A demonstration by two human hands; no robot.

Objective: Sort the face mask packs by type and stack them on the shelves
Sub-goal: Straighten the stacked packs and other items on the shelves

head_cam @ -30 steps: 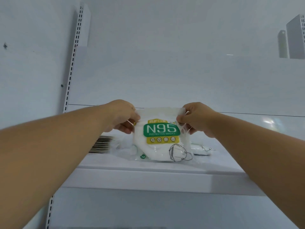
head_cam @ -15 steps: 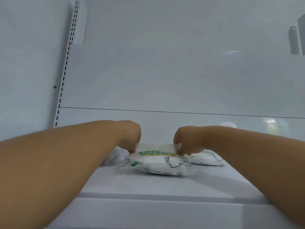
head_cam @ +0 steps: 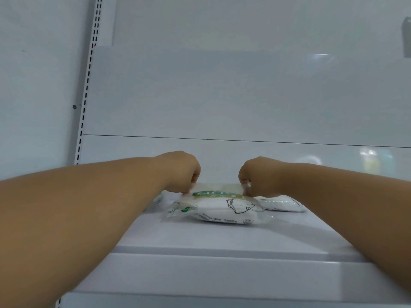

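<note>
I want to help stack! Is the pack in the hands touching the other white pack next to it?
Cannot tell. In the head view the held N95 pack overlaps the other pack by the right hand, so no gap or contact shows.

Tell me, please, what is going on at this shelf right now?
A person is setting an N95 mask pack flat on the white shelf. The left hand and right hand each pinch a far corner of the pack, which lies on the shelf. Another white mask pack lies just behind it to the right.
</note>
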